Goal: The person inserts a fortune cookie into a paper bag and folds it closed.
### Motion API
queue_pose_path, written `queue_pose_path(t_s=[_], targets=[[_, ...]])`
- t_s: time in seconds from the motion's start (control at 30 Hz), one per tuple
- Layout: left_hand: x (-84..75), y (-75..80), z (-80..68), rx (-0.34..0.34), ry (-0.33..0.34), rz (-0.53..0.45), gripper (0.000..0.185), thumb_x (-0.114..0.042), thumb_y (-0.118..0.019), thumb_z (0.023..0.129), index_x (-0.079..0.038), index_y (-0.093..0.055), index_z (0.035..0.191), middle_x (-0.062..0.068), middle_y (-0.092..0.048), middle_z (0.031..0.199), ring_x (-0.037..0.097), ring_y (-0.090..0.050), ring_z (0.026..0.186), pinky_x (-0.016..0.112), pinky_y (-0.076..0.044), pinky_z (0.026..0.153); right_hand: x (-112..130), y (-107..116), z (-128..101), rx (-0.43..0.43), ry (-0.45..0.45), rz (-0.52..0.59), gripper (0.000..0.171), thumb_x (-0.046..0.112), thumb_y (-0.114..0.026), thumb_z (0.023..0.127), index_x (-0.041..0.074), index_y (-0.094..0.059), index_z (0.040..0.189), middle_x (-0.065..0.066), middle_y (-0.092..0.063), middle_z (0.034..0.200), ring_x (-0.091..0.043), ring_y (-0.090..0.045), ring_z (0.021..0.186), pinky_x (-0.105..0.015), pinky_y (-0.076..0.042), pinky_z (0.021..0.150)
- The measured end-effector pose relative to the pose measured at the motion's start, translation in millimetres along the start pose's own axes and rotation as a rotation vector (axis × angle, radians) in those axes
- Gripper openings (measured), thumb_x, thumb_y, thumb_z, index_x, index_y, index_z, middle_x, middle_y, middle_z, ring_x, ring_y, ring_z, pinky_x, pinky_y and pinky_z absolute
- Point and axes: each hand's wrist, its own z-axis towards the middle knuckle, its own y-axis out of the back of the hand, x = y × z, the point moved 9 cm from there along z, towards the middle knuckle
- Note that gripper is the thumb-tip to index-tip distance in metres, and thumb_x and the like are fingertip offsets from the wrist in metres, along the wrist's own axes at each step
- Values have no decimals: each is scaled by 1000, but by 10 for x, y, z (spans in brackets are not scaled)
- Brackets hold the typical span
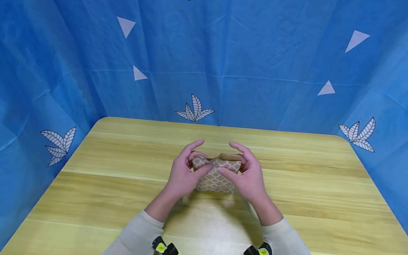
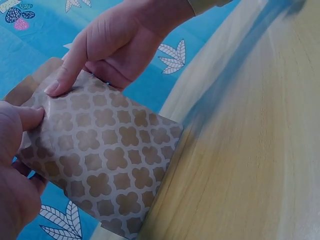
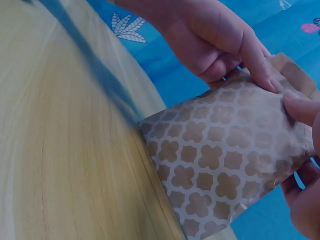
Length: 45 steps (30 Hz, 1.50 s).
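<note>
The small brown paper bag with a white quatrefoil pattern point(image 1: 216, 175) stands on the pale wooden table point(image 1: 113, 200) between the left hand point(image 1: 184, 172) and right hand point(image 1: 246, 175), both pinching its top edge, which could tear if pulled unevenly.

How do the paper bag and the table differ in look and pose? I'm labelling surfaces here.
The paper bag is brown with a white quatrefoil lattice; the table is plain yellowish wood with grain. The bag stands upright, pinched at its top by the left hand and right hand; the table lies flat, untouched by either hand. The bag looks crinkled, the table smooth. Both are warm-toned.
</note>
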Motion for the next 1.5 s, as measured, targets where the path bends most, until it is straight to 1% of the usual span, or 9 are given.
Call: queue_pose_path(t_s=[0.1,0.27,0.47,0.6,0.77,0.93,1.2,1.33,1.5], targets=[[-123,-4,-19,10,19,-30,68,6,-74,86,-2,-44,147,12,-69,108,15,-57,77,26,-44,63,85,-7,-6,-12,2,-14,61,-10,-79,79,-4,-55,136,-17,-71,101,-10,-41,50,-21,-34,45],[-189,-21,-47,34,75,-66,76,6,-76,84,-8,-41,150,8,-65,104,14,-50,71,25,-41,61,82,17,-16,-48,-3,-31,59,-9,-80,79,-1,-59,133,-7,-60,72,-12,-35,48,-21,-32,43],[-205,-43,-47,42,45,-68,76,9,-75,84,-5,-40,150,11,-67,106,16,-51,70,25,-39,58,63,-4,-8,-21,8,15,56,-11,-76,81,-3,-57,133,-14,-72,91,-8,-37,44,-22,-33,41],[-195,-55,-40,41,35,-71,73,10,-73,85,-3,-41,149,17,-68,108,17,-60,79,24,-43,61,44,-4,-17,-12,-22,10,59,-10,-79,80,-2,-56,134,-11,-71,87,-7,-36,46,-21,-32,41],[-194,-56,-40,29,32,-49,69,8,-74,85,-3,-43,147,18,-69,105,16,-59,75,24,-41,59,-52,-18,-34,14,-41,-23,64,-6,-81,79,2,-55,137,0,-46,59,-8,-31,43,-23,-30,39],[-190,-59,-45,26,38,-33,71,5,-76,85,-4,-43,147,17,-69,107,18,-55,72,25,-40,59,-279,15,-25,-22,-44,-82,64,1,-84,79,12,-59,136,6,-28,50,-8,-27,40,-25,-29,37],[-143,-87,-67,54,40,-41,79,4,-80,82,-5,-40,150,11,-67,110,19,-60,79,25,-46,60,-386,13,-25,-22,-34,-1,59,5,-84,80,20,-61,133,-3,-50,56,-11,-31,38,-26,-31,36],[-150,-86,-69,47,33,-22,76,4,-79,83,-5,-41,149,10,-67,107,18,-62,82,27,-48,62,-389,31,-34,-34,-37,-51,60,9,-86,80,24,-62,133,-2,-36,51,-12,-29,39,-26,-30,36],[-167,-80,-67,44,31,-7,73,7,-77,84,-4,-43,147,9,-68,106,19,-64,87,30,-50,67,-331,30,-57,-13,-59,-64,63,6,-85,80,19,-60,136,-2,-37,55,-18,-33,46,-24,-31,41]])
